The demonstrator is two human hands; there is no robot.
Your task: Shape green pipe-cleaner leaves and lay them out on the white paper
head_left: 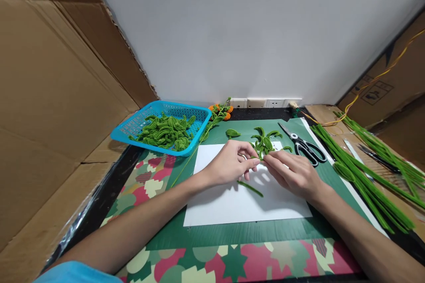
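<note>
Your left hand (232,162) and right hand (294,173), fingertips pinched on the green leaf bunch (267,143) over white paper (215,212), sit between blue basket (146,145) and scissors (295,137), loose green strip (251,189) lying nearer you.

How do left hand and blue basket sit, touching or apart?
Apart: the head view shows white paper and green mat between left hand and blue basket.

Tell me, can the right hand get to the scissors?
Probably yes: the scissors lie beside the right hand, handles nearest it, with nothing visible in between. Its fingertips are at the green leaf cluster, though, so it may need to pull away first.
</note>
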